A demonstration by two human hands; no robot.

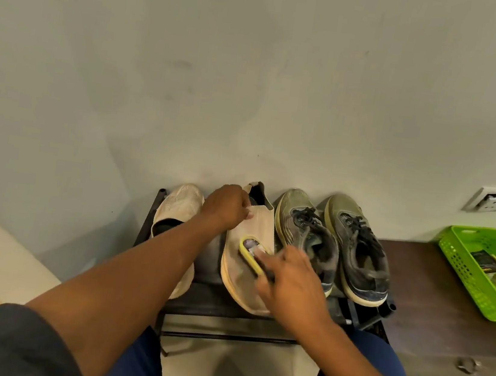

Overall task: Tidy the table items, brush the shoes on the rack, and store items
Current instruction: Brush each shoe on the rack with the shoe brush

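Here, the left hand (226, 207) is gripping the tan shoe (248, 251) in the middle of the rack (209, 277), while the right hand (286, 279) fingers are curling around the yellow brush (249, 252) pressing on it.

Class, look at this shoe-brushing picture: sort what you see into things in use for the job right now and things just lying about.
In use:
left hand holding the beige shoe
right hand gripping the yellow brush
shoe rack

Lying about:
other beige shoe
pair of dark laced trainers
green basket on the brown cabinet
wall socket
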